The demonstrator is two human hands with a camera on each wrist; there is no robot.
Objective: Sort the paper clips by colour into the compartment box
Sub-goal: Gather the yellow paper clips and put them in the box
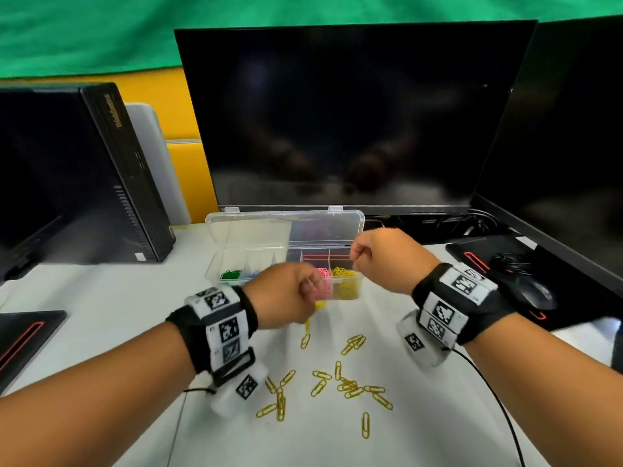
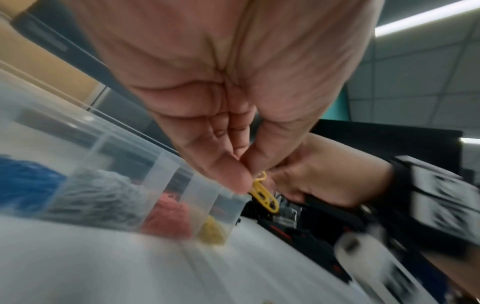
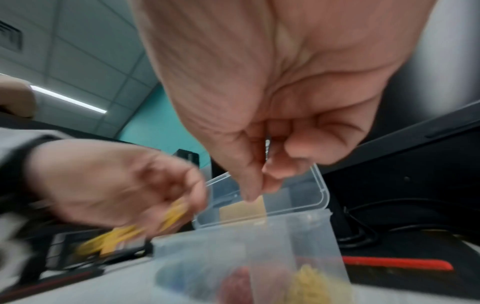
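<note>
Loose yellow clips (image 1: 350, 387) scattered on white surface (image 1: 421, 443), nearest. Left hand (image 1: 286, 294) fingers pinch yellow clips (image 2: 263, 195) beside compartment box (image 1: 347, 291). Right hand (image 1: 381, 257) fingers curled over yellow compartment; contents unclear. Monitor (image 1: 354, 112) behind.

Even overhead light from ceiling strip (image 2: 426, 17); dark monitor (image 1: 340, 116) shows faint reflections; wrist views motion-blurred, edges w/ wide-angle distortion.

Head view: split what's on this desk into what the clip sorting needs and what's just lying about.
Job:
box
loose yellow clips
left hand, pinching yellow clips
right hand over the box

Lying about:
monitor
mouse
computer tower
</note>
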